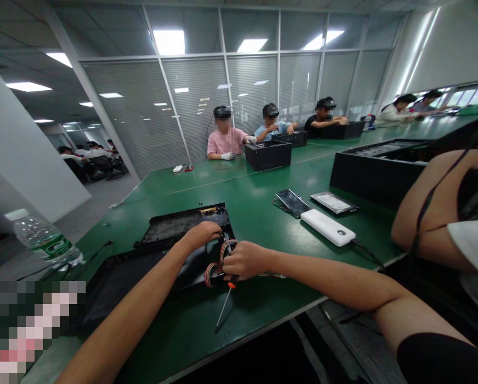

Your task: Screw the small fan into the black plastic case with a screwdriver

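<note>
My left hand (pixel 202 233) is curled over the edge of a black computer case (pixel 159 266) that lies open on the green table (pixel 239 213). My right hand (pixel 244 260) is closed around a bundle of striped ribbon cables (pixel 213 269) at the case's right edge. A screwdriver with an orange collar (pixel 225 305) sticks out below that hand, its shaft pointing toward me. A loose black panel (pixel 185 223) lies just behind the case.
A white power bank (pixel 327 227), a phone (pixel 292 202) and a bare hard drive (pixel 333 202) lie to the right. A water bottle (pixel 42 240) stands at the left. A neighbour's arm (pixel 426 213) and black case (pixel 378 170) are on the right. Several people work across the table.
</note>
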`<state>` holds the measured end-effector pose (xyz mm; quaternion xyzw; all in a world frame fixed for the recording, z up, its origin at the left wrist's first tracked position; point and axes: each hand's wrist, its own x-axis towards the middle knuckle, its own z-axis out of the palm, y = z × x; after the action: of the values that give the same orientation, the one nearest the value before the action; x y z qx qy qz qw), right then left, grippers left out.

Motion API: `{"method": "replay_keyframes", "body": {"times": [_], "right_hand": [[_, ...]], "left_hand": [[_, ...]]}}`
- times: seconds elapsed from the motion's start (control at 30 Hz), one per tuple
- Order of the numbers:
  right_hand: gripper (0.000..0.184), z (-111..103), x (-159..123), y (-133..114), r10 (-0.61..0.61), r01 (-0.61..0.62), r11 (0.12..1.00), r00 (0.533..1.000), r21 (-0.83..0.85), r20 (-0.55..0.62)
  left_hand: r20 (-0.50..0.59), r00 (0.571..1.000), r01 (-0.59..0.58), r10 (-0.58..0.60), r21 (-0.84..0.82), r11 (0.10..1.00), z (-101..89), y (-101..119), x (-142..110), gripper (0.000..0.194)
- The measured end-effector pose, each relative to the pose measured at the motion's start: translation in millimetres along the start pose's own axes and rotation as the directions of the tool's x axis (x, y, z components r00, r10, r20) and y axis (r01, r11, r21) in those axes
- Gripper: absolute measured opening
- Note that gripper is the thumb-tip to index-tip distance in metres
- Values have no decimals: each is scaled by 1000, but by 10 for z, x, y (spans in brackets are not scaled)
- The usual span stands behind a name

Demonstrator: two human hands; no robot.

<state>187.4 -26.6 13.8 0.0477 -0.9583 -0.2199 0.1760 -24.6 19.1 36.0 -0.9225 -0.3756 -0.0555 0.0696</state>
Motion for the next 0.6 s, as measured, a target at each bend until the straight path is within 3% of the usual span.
{"method": "replay_keyframes", "body": {"times": [0.6], "right_hand": [[28,13,-9,-11,14,-14,1000,999,9,31]], "left_hand": [[-48,994,-100,97,-63,993,179,-160,67,22]]}}
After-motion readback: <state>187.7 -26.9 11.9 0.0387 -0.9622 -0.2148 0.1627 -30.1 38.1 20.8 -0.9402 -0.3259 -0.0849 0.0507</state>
